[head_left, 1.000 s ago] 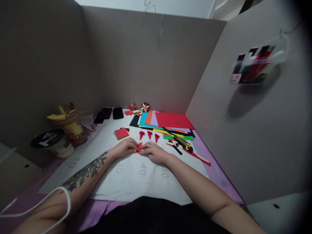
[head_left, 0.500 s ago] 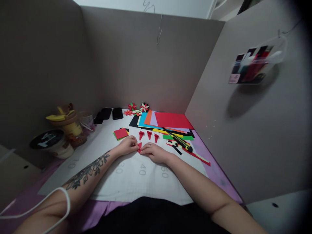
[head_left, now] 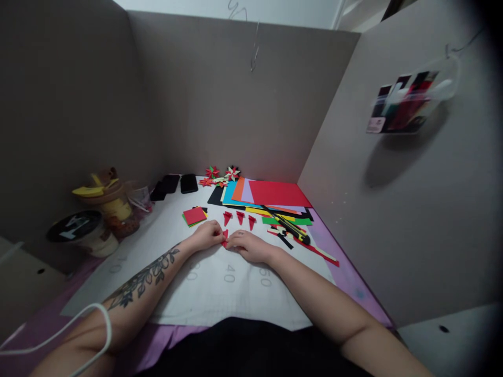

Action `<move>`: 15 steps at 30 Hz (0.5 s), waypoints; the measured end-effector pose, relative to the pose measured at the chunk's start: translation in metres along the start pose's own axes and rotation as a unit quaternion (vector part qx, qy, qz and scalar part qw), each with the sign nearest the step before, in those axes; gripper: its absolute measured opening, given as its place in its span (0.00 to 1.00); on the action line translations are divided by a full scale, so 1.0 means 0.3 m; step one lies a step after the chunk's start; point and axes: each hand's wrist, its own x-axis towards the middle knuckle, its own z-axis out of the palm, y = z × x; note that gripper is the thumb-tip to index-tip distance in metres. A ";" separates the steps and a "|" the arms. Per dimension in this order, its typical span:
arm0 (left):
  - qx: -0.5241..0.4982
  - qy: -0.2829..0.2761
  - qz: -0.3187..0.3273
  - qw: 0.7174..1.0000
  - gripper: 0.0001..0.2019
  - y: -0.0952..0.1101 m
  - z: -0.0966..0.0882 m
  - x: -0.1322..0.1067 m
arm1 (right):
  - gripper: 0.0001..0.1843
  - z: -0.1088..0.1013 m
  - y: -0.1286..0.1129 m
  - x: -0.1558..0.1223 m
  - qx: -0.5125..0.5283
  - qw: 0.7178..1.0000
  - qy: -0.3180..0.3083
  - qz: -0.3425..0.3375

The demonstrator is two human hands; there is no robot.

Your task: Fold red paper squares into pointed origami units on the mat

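In the head view, little has changed over the last second: both hands have stayed together at the far middle of the white mat (head_left: 204, 293), and the small red fold (head_left: 225, 237) between them shows less than it did a second ago, now mostly covered by the fingertips. That reads as pressing or creasing in progress on the same piece rather than a new step. The left hand (head_left: 206, 235) lies low on the mat, fingers curled and pinching the fold's left edge, the tattooed forearm running back toward the body. The right hand (head_left: 248, 245) lies palm down, its fingertips (head_left: 231, 240) closed on the fold's right edge, wrist flat on the mat. The fold sits on the mat between the two hands, just in front of three finished red folds (head_left: 239, 217) set in a row. Left of those is a stack of small squares (head_left: 195, 215) with red on top; behind lie large coloured sheets (head_left: 275, 195), and a knife (head_left: 288, 226) rests across paper scraps to the right. Paper stars (head_left: 222, 175) sit near the back wall.
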 end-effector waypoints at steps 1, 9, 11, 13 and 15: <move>0.002 0.001 -0.001 1.000 0.12 0.000 0.001 0.000 | 0.20 -0.001 -0.001 0.000 0.005 1.000 0.002 -0.002; -0.014 0.015 -0.023 1.000 0.11 0.007 0.001 -0.003 | 0.19 0.010 0.009 -0.003 -0.003 1.000 0.009 -0.006; -0.021 0.019 -0.036 0.999 0.11 0.013 0.002 -0.003 | 0.18 0.012 0.011 -0.004 -0.003 1.000 0.010 -0.003; -0.025 0.022 -0.048 0.998 0.12 0.019 0.002 -0.002 | 0.16 0.013 0.012 -0.004 -0.003 1.000 0.011 -0.001; -0.025 0.026 -0.058 0.998 0.12 0.023 0.004 -0.001 | 0.15 0.014 0.013 -0.004 -0.001 1.000 0.014 -0.002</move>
